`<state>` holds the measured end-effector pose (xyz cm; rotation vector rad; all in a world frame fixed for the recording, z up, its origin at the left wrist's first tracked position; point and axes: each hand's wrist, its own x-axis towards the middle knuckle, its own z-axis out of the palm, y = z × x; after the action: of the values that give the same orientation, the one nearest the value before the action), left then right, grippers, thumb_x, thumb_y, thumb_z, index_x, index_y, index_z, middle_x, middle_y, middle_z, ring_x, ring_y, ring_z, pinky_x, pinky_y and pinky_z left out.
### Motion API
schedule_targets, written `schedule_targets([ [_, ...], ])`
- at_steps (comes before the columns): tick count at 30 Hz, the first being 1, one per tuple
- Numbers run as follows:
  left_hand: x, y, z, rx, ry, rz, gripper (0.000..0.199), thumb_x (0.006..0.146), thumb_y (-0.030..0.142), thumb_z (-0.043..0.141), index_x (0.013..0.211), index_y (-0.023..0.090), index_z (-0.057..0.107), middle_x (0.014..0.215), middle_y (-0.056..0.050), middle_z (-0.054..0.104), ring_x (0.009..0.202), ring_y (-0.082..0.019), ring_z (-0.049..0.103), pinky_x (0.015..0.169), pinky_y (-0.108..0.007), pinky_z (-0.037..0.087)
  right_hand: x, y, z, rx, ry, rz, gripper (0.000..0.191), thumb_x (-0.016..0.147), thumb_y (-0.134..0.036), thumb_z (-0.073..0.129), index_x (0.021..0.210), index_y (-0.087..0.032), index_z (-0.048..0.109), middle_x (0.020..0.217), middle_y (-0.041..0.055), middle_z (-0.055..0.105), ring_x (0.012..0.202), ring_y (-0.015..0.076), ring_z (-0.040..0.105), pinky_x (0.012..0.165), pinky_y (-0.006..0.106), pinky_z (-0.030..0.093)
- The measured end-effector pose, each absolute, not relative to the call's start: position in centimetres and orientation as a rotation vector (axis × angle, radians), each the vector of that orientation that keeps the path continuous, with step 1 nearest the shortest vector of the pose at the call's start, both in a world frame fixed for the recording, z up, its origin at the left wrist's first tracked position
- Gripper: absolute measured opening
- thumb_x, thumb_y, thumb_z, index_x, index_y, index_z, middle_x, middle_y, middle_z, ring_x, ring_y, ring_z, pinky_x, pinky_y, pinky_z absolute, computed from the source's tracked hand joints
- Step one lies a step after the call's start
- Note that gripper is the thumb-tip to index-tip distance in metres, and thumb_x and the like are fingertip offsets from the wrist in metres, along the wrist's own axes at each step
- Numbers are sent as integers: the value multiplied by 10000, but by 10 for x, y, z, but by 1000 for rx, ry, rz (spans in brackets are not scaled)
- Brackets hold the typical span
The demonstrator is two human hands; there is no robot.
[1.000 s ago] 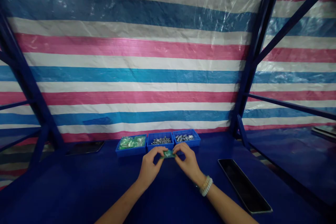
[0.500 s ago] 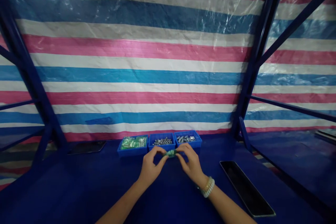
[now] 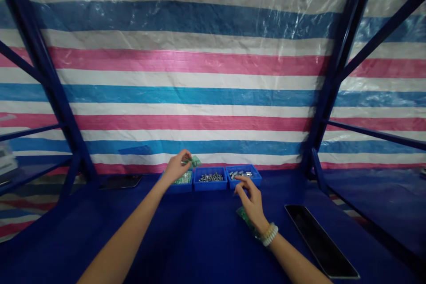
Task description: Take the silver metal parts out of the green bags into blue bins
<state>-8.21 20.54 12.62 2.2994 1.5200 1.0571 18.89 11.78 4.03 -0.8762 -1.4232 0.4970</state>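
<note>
My left hand [image 3: 178,166] is raised over the left blue bin, pinching a small green-printed clear plastic bag [image 3: 195,161] by one side. Below it, more of these green bags [image 3: 184,178] fill that bin, partly hidden by the hand. My right hand [image 3: 251,197], with a beaded bracelet at the wrist, hovers in front of the right bin. Its thumb and index finger are apart, and nothing shows between them. Under the right palm and wrist another green plastic packet [image 3: 246,218] lies on the table, partly covered.
The middle blue bin [image 3: 211,186] holds small metal parts [image 3: 211,177]; the right blue bin [image 3: 244,182] holds larger metal pieces [image 3: 240,174]. A black phone-like slab [image 3: 319,239] lies at right, and a dark flat device [image 3: 121,181] at back left. Blue metal posts [image 3: 328,75] flank the table.
Both hands held a small green packet together between them. Now they are apart: my left hand has moved up and left with a bag, and my right hand has loosened its fingers.
</note>
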Motion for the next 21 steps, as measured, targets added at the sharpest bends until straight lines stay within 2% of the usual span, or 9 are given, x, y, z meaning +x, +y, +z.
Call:
schedule_targets([
  [4, -110, 242, 137, 2372, 1619, 924, 192, 708, 83, 540, 856, 204, 566, 866, -22, 683, 861, -200, 650, 770, -288, 481, 190, 120, 38, -887, -1384, 480, 197, 886, -310, 532, 1005, -182, 622, 668, -2, 606, 651, 176, 587, 688, 299, 457],
  [9, -121, 260, 127, 2427, 1695, 699, 193, 624, 48, 570, 752, 189, 604, 768, -19, 700, 774, -206, 655, 678, -248, 440, 190, 120, 40, -902, -1378, 475, 177, 877, -308, 538, 959, -182, 632, 674, 1, 613, 646, 175, 588, 658, 285, 453],
  [14, -122, 266, 126, 2440, 1729, 574, 165, 626, 91, 580, 747, 190, 632, 743, -12, 699, 730, -195, 648, 623, -224, 408, 190, 120, 42, -914, -1377, 453, 169, 875, -302, 536, 931, -183, 643, 683, 9, 623, 648, 176, 585, 651, 283, 455],
  [21, -124, 270, 124, 2446, 1695, 487, 113, 606, 176, 638, 715, 198, 657, 802, -30, 727, 802, -228, 657, 687, -248, 431, 190, 121, 41, -907, -1388, 453, 160, 870, -294, 546, 928, -187, 651, 705, 10, 625, 673, 178, 596, 671, 282, 459],
])
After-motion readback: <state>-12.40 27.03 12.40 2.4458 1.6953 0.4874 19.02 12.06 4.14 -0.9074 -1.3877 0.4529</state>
